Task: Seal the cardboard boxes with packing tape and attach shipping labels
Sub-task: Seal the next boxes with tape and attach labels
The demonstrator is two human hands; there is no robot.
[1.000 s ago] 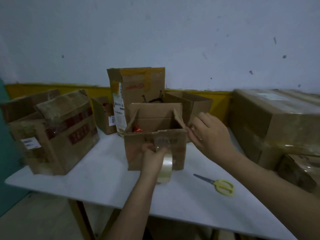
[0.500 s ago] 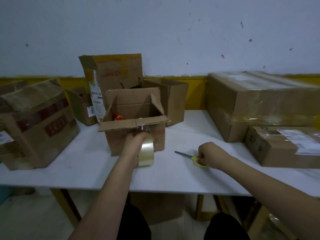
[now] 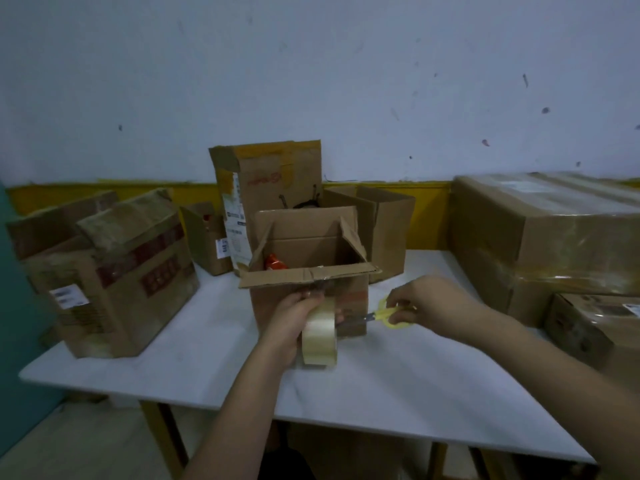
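Note:
A small open cardboard box (image 3: 353,289) stands mid-table with its flaps up and a red item (image 3: 273,262) inside. My left hand (image 3: 292,320) grips a roll of clear packing tape (image 3: 320,336) in front of the box's near face, a strip of tape running up to the front flap. My right hand (image 3: 427,304) holds yellow-handled scissors (image 3: 388,313) by the loops, their blades pointing left toward the tape roll, just off the table.
The white table (image 3: 398,379) carries a taped box with a label (image 3: 114,282) at left, a tall open box (image 3: 266,188) and smaller open boxes behind, a large wrapped box (image 3: 547,237) and a small labelled box (image 3: 595,323) at right.
My right hand went from the box flap down to the scissors on the table, picked them up and brought them left to the tape. My left hand kept hold of the tape roll.

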